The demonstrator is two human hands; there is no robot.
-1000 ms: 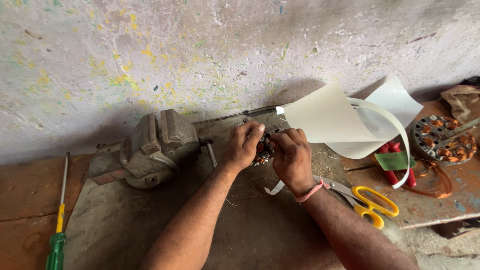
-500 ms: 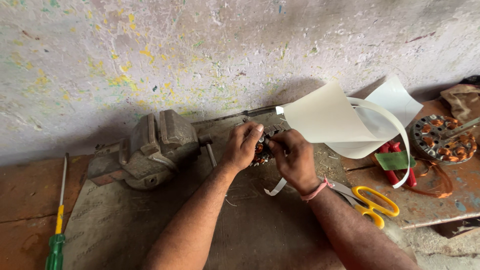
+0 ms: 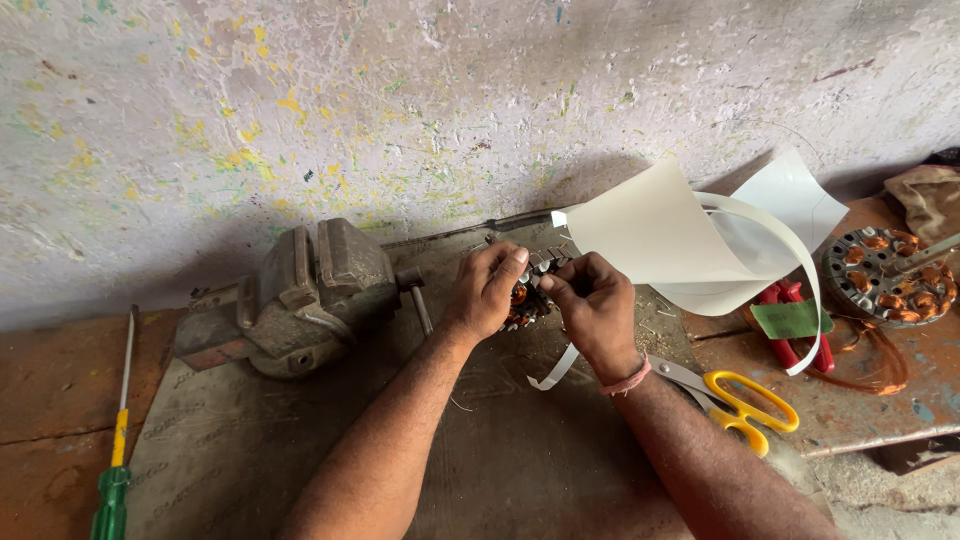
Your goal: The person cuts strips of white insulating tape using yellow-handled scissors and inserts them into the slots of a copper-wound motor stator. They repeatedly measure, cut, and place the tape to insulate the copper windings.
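Both our hands close on the small motor stator (image 3: 527, 290) held above the bench: left hand (image 3: 483, 290) grips its side, right hand (image 3: 592, 312) pinches at the slots. Judging by the white strip (image 3: 553, 370) dangling below, slot lining is only partly done.

— What's that part (image 3: 528, 296) between the hands made of?
— Dull grey metal teeth with reddish copper wire wound between them. The other wound part (image 3: 880, 272), off to the side, looks the same.
— And the vise (image 3: 300, 296)?
— Heavy cast metal, matt, worn and grimy.
— The sheets (image 3: 660, 232)?
— Smooth cream paper, curling, slightly satiny.
— The scissors (image 3: 735, 402)?
— Shiny steel blades, glossy yellow plastic handles.
— The wall (image 3: 400, 100)?
— Rough plaster, chalky, speckled with paint. The bench (image 3: 40, 400) is scuffed rust-brown, with a matt dark mat (image 3: 500, 470) on it.
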